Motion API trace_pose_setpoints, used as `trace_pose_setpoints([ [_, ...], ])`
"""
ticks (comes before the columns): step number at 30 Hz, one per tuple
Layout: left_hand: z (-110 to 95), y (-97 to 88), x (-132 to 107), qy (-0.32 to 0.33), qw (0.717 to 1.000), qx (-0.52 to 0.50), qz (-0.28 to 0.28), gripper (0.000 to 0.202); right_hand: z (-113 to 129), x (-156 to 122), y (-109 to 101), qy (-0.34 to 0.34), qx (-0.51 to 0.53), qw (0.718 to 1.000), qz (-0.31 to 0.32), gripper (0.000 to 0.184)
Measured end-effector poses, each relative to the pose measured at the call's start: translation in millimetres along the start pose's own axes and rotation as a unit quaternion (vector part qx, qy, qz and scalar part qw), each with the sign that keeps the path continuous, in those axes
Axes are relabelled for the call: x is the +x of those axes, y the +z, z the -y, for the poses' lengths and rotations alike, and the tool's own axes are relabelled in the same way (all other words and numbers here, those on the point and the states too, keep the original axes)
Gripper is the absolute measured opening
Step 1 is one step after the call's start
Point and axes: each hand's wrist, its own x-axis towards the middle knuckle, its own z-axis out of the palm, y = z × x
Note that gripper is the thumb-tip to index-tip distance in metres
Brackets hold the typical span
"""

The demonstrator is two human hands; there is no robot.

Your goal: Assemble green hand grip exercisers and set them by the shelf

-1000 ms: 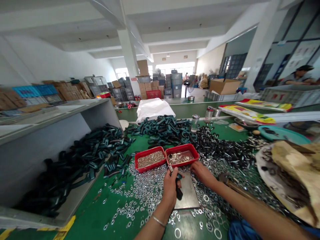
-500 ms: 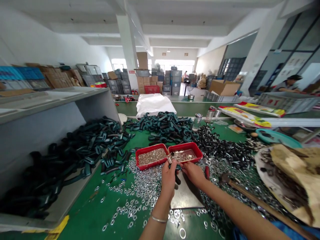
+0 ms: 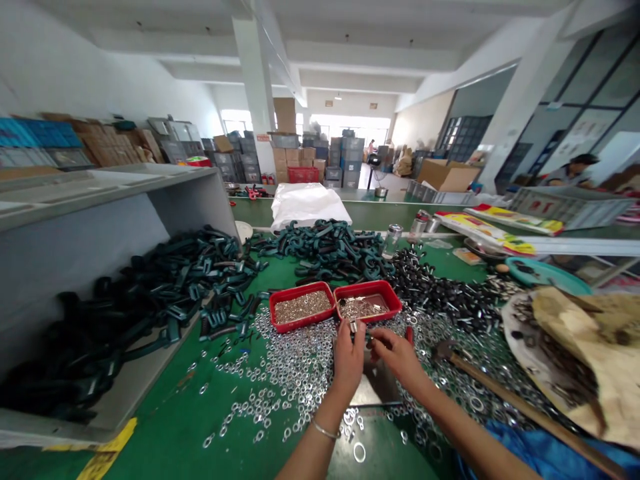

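Note:
My left hand [image 3: 349, 357] is closed, its thumb and fingers around a small shiny metal piece [image 3: 354, 327] just in front of the right red tray. What else lies within that grip is hidden. Close beside it, my right hand [image 3: 397, 357] has its fingertips pinched together; a small dark bit shows there, too small to name. Both hands are over a flat metal plate [image 3: 373, 387] on the green bench. One red tray [image 3: 283, 327] holds many tiny metal parts, and the other red tray [image 3: 395, 310] holds small pins.
Shiny rings [image 3: 295, 360] are strewn across the bench. Teal handles [image 3: 330, 247] are heaped behind the trays and in a grey bin [image 3: 195, 193]. At right are black knobs with studs [image 3: 425, 280], a hammer [image 3: 490, 380] and a paper-covered dish [image 3: 515, 340]. Another person [image 3: 575, 172] sits farther right.
My hands have drawn slightly apart and my right fingers have lifted back. The teal and black handle seen between them earlier no longer shows clearly. The view has shifted slightly.

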Motion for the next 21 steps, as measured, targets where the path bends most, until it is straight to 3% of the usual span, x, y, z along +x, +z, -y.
trace_pose_setpoints([
  [5, -5, 1.8, -5, 0.006, 1.000, 0.001, -0.004, 0.024, 6, 3, -5, 0.016, -0.021, 1.000, -0.013, 0.029],
  [12, -1, -1.7, 0, -0.006, 1.000, 0.018, 0.001, 0.024, 8, -4, -6, -0.006, 0.080, 0.993, 0.090, 0.032],
  [15, -1, -0.5, -1, -0.017, 1.000, 0.017, 0.009, 0.027, 7, -7, -11, -0.013, 0.090, 0.990, 0.106, 0.028],
  [18, -4, 2.1, -3, -0.028, 0.999, 0.007, 0.028, 0.029, 8, -10, -17, -0.098, -0.033, 0.993, 0.057, 0.027],
  [21, -6, 3.5, -4, -0.043, 0.998, -0.024, 0.050, 0.031, 9, -14, -19, -0.218, -0.167, 0.962, 0.003, 0.033],
])
